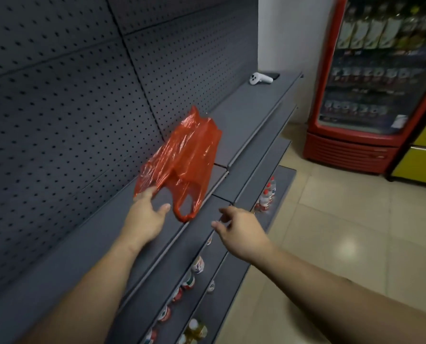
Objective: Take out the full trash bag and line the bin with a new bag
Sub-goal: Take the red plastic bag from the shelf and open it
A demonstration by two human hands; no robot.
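A thin, crumpled red plastic bag (182, 155) with loop handles lies on the top grey shelf (254, 105), its far end raised against the pegboard wall. My left hand (146, 217) reaches onto the shelf. Its fingertips touch the bag's near left corner and its thumb is spread apart from the bag. My right hand (239, 229) hovers to the right of the bag's hanging handle loop, over the shelf's front edge, with fingers loosely bent and nothing in it. No bin or full trash bag is in view.
A white handheld controller (260, 78) lies at the far end of the top shelf. Lower shelves hold bottles (266, 197) and several cans (197, 265). A red drinks fridge (371, 78) stands at the right on the beige tiled floor (343, 244).
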